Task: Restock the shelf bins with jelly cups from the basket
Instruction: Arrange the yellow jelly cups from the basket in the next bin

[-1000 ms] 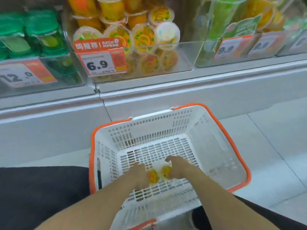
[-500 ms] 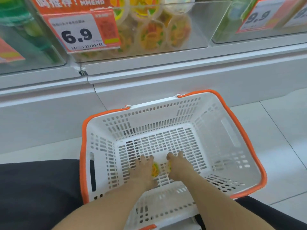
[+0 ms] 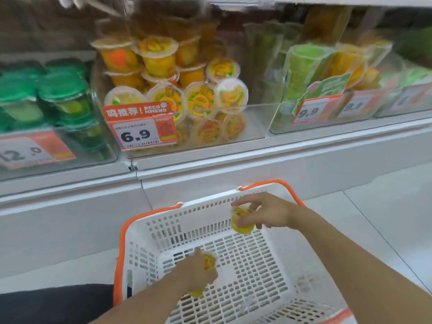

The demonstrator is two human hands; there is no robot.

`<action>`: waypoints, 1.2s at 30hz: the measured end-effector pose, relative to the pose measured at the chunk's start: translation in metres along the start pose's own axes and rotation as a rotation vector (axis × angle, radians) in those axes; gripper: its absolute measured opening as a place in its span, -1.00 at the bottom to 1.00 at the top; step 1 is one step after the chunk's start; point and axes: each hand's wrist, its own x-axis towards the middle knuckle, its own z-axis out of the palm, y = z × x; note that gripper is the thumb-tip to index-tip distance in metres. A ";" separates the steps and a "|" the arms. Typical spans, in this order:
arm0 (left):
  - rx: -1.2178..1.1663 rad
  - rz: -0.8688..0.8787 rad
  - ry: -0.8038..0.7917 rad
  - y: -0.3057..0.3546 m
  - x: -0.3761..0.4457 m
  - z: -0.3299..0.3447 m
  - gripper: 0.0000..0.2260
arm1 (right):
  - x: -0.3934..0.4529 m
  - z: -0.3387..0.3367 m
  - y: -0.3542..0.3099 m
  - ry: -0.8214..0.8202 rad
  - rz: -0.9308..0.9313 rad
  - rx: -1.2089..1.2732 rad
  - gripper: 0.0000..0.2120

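- head view: one jelly cup point(image 3: 242, 222) pinched in the right hand point(image 3: 264, 213), raised over the far wall of the basket point(image 3: 145, 230).
- second jelly cup point(image 3: 208, 261) gripped by the left hand point(image 3: 196, 272), low inside the basket.
- beyond, clear shelf bin point(image 3: 254, 122) stacked with yellow cups, behind a 6.9 price tag point(image 3: 140, 132).

arms: bare, no sleeves in view | left hand point(image 3: 196, 273), right hand point(image 3: 268, 213): no gloves | legwear point(image 3: 53, 305): dark
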 end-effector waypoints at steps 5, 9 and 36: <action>-0.060 0.165 0.188 0.058 -0.080 -0.112 -0.37 | -0.054 -0.065 -0.085 0.060 -0.163 -0.045 -0.62; -0.026 0.271 0.340 0.095 -0.154 -0.177 -0.45 | -0.085 -0.102 -0.139 0.227 -0.334 0.016 -0.41; 0.122 0.350 0.813 0.109 -0.205 -0.209 -0.30 | 0.076 -0.165 -0.223 0.949 -0.491 0.331 -0.36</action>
